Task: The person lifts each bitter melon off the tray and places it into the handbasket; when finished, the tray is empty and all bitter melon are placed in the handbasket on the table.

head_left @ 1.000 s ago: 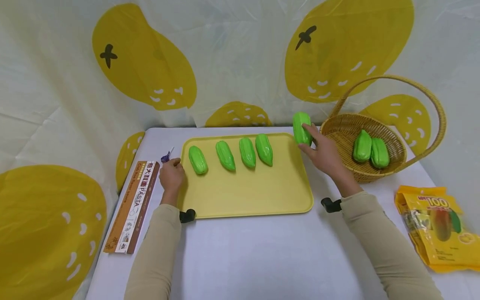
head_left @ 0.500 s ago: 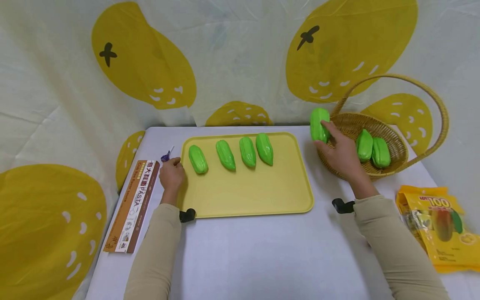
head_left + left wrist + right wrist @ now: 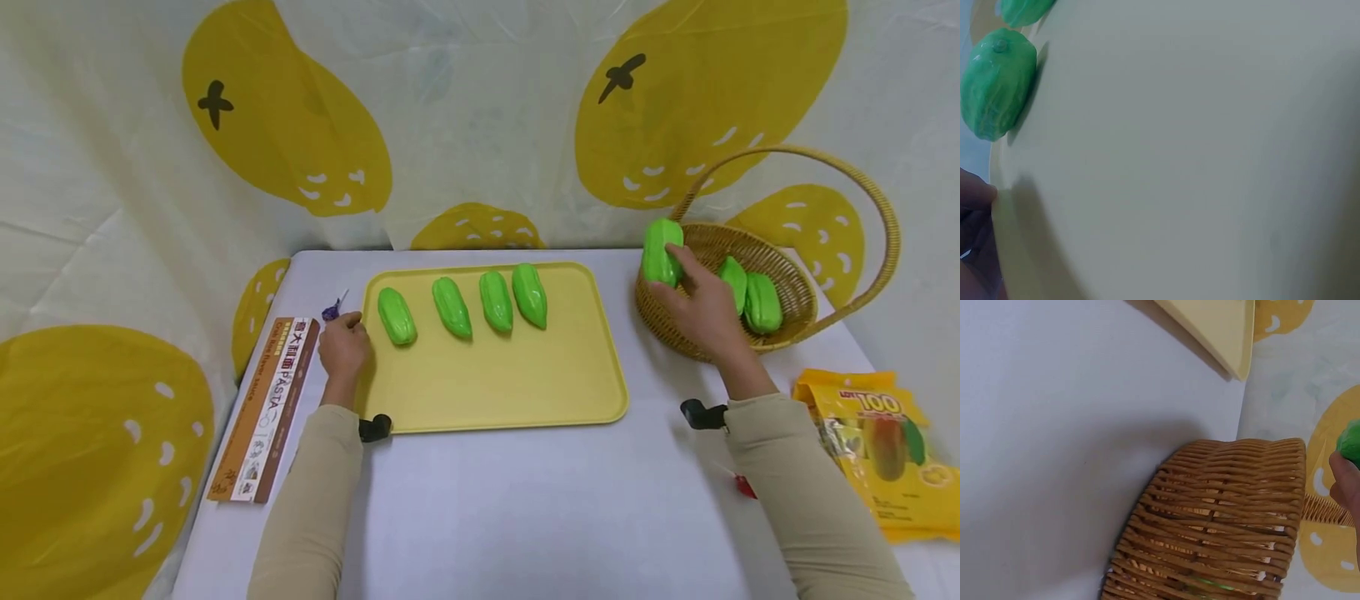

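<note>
My right hand (image 3: 707, 310) grips a glossy green ridged fruit (image 3: 662, 253) above the left rim of a woven basket (image 3: 675, 335). In the right wrist view, that fruit (image 3: 1350, 444) shows only at the right edge, beyond the basket wall (image 3: 1210, 512). Two similar fruits (image 3: 763, 303) lie inside the basket. My left hand (image 3: 344, 350) pinches the left edge of a yellow tray (image 3: 487, 383); the thumb meets its rim in the left wrist view. Along the tray's far half lie several more green fruits (image 3: 396, 317) in a row.
A pasta box (image 3: 262, 412) lies left of the tray, and a purple lollipop (image 3: 332, 311) sits beyond my left hand. At right is a yellow mango bag (image 3: 881, 450). A red lollipop (image 3: 744, 486) is partly under my right sleeve. The basket's tall handle (image 3: 862, 187) arches over it.
My right hand has carried the green fruit rightward, from the tray's far right corner to the basket's left rim. The red lollipop has come into view. My left hand stays on the tray.
</note>
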The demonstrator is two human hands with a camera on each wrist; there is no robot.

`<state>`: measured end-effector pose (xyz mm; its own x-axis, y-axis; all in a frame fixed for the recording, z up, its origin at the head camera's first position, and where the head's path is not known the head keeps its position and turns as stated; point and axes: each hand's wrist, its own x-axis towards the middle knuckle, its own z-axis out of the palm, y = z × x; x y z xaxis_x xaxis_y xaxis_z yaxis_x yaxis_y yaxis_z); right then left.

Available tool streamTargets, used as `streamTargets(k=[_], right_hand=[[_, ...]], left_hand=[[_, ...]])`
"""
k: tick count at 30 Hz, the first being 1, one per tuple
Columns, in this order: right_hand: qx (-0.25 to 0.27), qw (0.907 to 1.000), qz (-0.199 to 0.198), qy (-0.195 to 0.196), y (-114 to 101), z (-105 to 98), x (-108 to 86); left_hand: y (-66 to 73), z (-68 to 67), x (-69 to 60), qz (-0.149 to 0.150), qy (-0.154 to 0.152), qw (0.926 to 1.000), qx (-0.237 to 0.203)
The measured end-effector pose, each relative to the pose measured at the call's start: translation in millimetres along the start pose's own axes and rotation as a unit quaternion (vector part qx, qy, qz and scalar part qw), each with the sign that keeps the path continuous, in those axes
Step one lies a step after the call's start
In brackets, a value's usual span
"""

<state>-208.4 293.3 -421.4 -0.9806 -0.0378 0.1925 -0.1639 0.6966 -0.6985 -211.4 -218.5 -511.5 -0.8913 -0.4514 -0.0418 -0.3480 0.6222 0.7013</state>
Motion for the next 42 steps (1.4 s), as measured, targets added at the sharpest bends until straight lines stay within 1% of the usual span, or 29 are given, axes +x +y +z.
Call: streamTargets(k=[6, 10, 13, 17, 20, 24, 32, 37, 42], right_hand=[[-0.012, 0.9996, 0.023, -0.009, 8, -4, -3.9], [-0.022, 0.999, 0.036, -0.01, 14, -8, -4.4], [-0.022, 0.9981, 0.055, -0.019, 20, -12, -4.4], [-0.041, 0.996, 0.076, -0.024, 29, -15, -4.5], [-0.055, 0.9948, 0.082, -0.024, 36, -17, -4.1], [-0.052, 0.9926, 0.102, -0.041, 44, -20, -3.5], [-0.036, 0.9837, 0.153, -0.087, 58, -25, -0.7], [-0.038, 0.9801, 0.168, -0.098, 64, -27, 2.5], [-0.016, 0.9779, 0.181, -0.102, 70, -29, 5.1]], left_hand=[[0.5, -1.1, -0.4, -0.005, -0.004, 1.0, -0.001], [0.3, -1.1, -0.1, -0.003, -0.002, 1.0, -0.001], [0.7, -1.1, -0.3, -0.001, -0.001, 1.0, -0.001], [1.1, -1.0, 0.0, 0.004, 0.001, 1.0, -0.003], [1.2, -0.6, 0.5, 0.005, 0.004, 1.0, -0.004], [0.5, 0.0, 0.8, 0.003, 0.003, 1.0, -0.002], [0.5, -0.4, 0.8, -0.005, -0.001, 1.0, 0.002], [1.3, -0.9, 0.8, -0.004, -0.001, 1.0, 0.004], [0.0, 0.8, 1.2, -0.004, -0.003, 1.0, 0.0]])
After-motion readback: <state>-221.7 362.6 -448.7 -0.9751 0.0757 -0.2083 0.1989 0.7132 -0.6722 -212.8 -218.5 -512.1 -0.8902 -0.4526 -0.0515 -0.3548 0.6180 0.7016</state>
